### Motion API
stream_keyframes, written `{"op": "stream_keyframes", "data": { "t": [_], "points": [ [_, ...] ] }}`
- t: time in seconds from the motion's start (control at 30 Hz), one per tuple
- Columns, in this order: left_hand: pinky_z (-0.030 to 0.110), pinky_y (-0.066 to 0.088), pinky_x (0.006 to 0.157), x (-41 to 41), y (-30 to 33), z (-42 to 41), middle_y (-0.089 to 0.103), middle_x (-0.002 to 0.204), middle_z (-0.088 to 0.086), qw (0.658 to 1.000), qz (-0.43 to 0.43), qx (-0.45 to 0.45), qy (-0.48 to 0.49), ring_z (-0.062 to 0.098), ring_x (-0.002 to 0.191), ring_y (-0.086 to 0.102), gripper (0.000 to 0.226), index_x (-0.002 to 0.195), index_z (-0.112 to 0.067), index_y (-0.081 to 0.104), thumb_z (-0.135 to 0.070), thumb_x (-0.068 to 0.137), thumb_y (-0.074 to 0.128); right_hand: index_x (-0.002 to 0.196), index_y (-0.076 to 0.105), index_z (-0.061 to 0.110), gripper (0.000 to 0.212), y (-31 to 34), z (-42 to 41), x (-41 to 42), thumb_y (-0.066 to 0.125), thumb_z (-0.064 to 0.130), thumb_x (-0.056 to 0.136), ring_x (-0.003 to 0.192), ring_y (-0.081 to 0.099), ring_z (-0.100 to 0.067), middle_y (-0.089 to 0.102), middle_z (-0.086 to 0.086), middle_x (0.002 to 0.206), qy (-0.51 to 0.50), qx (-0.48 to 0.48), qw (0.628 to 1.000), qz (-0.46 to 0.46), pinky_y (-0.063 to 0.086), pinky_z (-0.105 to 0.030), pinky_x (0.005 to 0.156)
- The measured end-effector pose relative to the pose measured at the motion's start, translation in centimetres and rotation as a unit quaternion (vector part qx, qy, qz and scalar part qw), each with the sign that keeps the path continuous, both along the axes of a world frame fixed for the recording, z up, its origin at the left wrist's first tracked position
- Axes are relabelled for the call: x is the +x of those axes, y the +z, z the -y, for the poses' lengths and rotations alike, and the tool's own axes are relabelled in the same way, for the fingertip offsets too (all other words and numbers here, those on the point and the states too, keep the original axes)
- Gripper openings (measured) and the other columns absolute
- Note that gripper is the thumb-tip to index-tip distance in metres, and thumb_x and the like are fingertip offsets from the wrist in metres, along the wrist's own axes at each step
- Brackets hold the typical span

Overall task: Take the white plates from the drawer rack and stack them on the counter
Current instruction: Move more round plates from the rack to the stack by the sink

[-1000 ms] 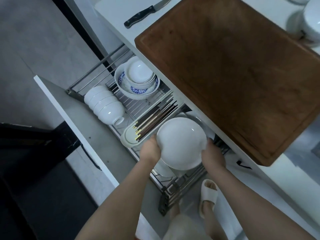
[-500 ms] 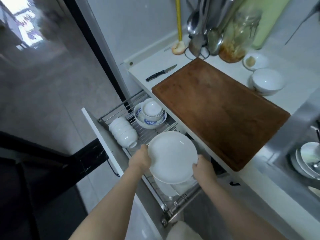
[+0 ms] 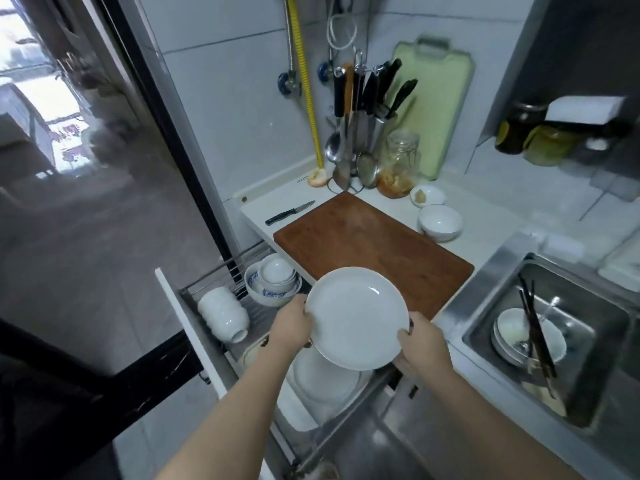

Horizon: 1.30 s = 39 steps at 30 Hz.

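This is a kitchen in a home. The walls are white tiles [image 3: 242,109]. A white counter [image 3: 263,206] holds a big brown cutting board [image 3: 370,251], a small knife [image 3: 289,213] and white bowls [image 3: 440,223]. Knives and spoons stand in a holder [image 3: 363,112] by the wall, next to a glass jar [image 3: 398,164]. A metal sink [image 3: 554,341] has dirty dishes in it. An open drawer rack [image 3: 221,271] below the counter holds bowls and plates
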<state>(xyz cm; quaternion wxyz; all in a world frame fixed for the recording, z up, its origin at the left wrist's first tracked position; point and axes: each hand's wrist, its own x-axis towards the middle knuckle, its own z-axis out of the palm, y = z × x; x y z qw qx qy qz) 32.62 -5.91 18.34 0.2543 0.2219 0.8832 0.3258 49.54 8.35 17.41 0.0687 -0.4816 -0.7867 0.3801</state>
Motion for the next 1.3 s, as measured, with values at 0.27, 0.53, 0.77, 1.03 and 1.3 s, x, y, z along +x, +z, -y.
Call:
{"op": "stream_keyframes", "data": {
  "t": [0.27, 0.53, 0.77, 1.03, 1.3],
  "points": [
    [0.040, 0.061, 0.068, 8.2, 3.3, -5.5, 0.067, 0.106, 0.007, 0.994, -0.035, 0.015, -0.102, 0.029, 0.084, 0.068, 0.038, 0.120, -0.019, 0.054, -0.011, 0.087, 0.037, 0.107, 0.059, 0.007, 0.025, 2.8, -3.7, 10.1, 0.052, 0.010, 0.083, 0.079, 0.053, -0.025, 0.063, -0.009, 0.087, -0.076, 0.024, 0.997, -0.002, 0.041, -0.029, 0.065],
    [0.043, 0.055, 0.083, 17.2, 3.6, -12.0, 0.067, 0.113, 0.012, 0.967, -0.020, 0.048, -0.248, 0.035, 0.097, 0.065, 0.037, 0.122, -0.012, 0.055, -0.009, 0.089, 0.040, 0.107, 0.064, 0.005, 0.027, 4.9, -6.2, 21.7, 0.053, 0.010, 0.083, 0.090, 0.062, -0.030, 0.070, -0.014, 0.097, -0.186, 0.046, 0.981, 0.016, 0.045, -0.031, 0.071],
    [0.042, 0.054, 0.082, 24.3, 4.6, -18.7, 0.072, 0.103, 0.018, 0.937, 0.048, 0.097, -0.333, 0.037, 0.094, 0.066, 0.044, 0.117, -0.016, 0.064, -0.011, 0.077, 0.048, 0.106, 0.066, 0.009, 0.027, 5.8, -6.9, 30.6, 0.053, 0.008, 0.083, 0.073, 0.059, -0.022, 0.065, 0.000, 0.075, -0.309, 0.063, 0.949, -0.001, 0.044, -0.023, 0.059],
    [0.017, 0.047, 0.059, 31.2, 5.4, -25.8, 0.068, 0.081, -0.001, 0.871, 0.053, 0.109, -0.476, 0.013, 0.069, 0.064, 0.032, 0.118, -0.013, 0.064, -0.008, 0.088, 0.054, 0.098, 0.066, 0.005, 0.020, 6.8, -6.5, 37.4, 0.057, 0.007, 0.081, 0.065, 0.058, -0.022, 0.058, -0.001, 0.065, -0.458, 0.070, 0.886, -0.016, 0.045, -0.028, 0.059],
    [0.032, 0.053, 0.045, 39.4, 4.8, -29.9, 0.067, 0.081, 0.013, 0.808, 0.144, 0.080, -0.565, 0.024, 0.051, 0.060, 0.029, 0.122, -0.014, 0.057, -0.009, 0.094, 0.050, 0.097, 0.068, 0.019, 0.022, 7.0, -3.8, 43.1, 0.058, 0.010, 0.079, 0.043, 0.061, -0.004, 0.064, 0.005, 0.055, -0.594, 0.061, 0.801, -0.054, 0.046, -0.015, 0.050]
  ]
}}
